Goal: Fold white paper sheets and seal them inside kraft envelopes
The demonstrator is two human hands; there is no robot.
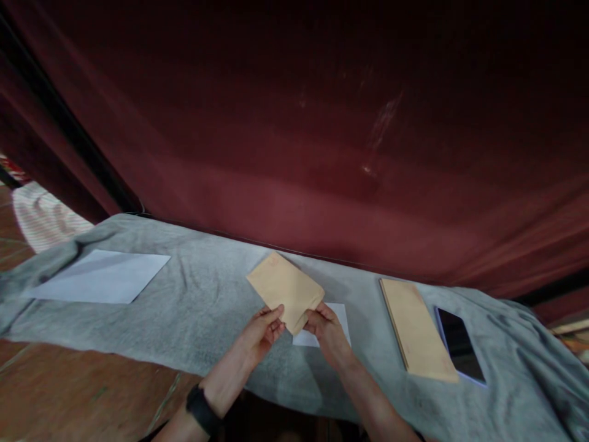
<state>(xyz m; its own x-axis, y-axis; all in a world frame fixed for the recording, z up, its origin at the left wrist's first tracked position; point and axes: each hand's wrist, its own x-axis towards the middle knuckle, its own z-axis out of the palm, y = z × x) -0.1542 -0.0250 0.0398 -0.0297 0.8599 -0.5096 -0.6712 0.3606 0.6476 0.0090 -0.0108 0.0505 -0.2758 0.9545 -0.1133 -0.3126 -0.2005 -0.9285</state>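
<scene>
A tan paper envelope [286, 288] is held tilted above the grey cloth, in the middle of the head view. My left hand [263, 331] pinches its lower left edge, thumb on top. At its lower right corner, the fingers of my right hand [324, 326] are closed on the paper. Beneath the right hand lies a small white sheet [341, 319], partly covered by the hand and the envelope. Whether anything is inside the envelope cannot be seen.
A stack of tan envelopes [418, 331] lies to the right, beside a dark-screened phone or tablet [460, 344]. White paper [105, 276] rests at the left. Grey cloth [202, 307] covers the surface, and a dark red curtain [285, 153] hangs right behind it.
</scene>
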